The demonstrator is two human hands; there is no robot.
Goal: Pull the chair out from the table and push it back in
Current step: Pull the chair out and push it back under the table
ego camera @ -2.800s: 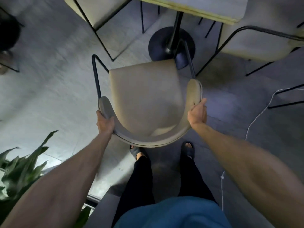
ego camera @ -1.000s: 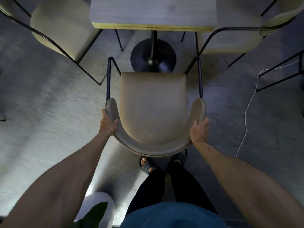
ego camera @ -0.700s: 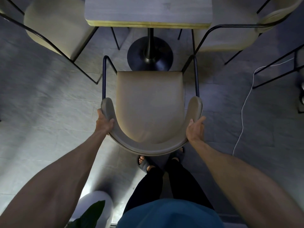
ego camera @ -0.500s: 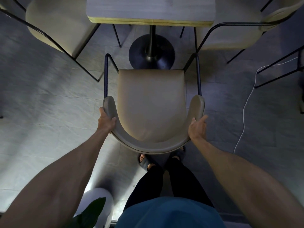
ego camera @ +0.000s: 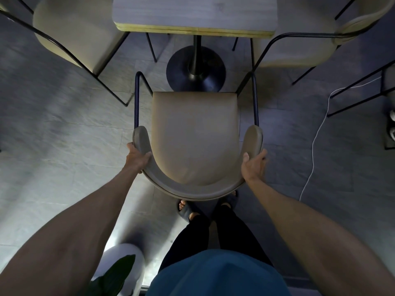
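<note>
A beige padded chair (ego camera: pixel 195 133) with a curved backrest and black metal arm rails stands in front of me, facing the table (ego camera: pixel 194 14). Its seat front lies just short of the table's black round base (ego camera: pixel 195 69), clear of the tabletop edge. My left hand (ego camera: pixel 136 157) grips the left end of the backrest. My right hand (ego camera: pixel 254 165) grips the right end. My feet in dark sandals show under the backrest.
Two more beige chairs stand at the table, one at the left (ego camera: pixel 72 30), one at the right (ego camera: pixel 299 48). A white cable (ego camera: pixel 314 144) trails over the grey tiled floor on the right. A white plant pot (ego camera: pixel 126 265) sits by my left leg.
The chair was skewed and has been squared to the table. Over the last second it has stayed nearly in place, with both hands on the backrest throughout.
</note>
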